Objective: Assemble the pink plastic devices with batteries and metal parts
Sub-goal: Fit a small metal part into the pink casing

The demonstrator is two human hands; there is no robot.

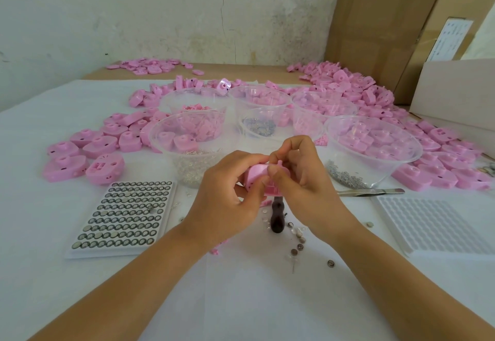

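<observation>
Left hand (225, 199) and right hand (302, 177) together, both tight around one smooth, rounded pink plastic device (255, 176).

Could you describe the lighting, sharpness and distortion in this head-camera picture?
Head view: soft, even light, faint shadows; the wide-angle lens bows the cardboard box; the left hand, right hand and held pink device are sharp; the clear bowls show mild glare.

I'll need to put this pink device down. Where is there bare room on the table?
Bare sheet lies left of the battery tray and along the near edge between the forearms. Far left, beyond the pink shells, is also free. Crowded: around the bowls, and the loose batteries beside the dark-handled tool.
</observation>
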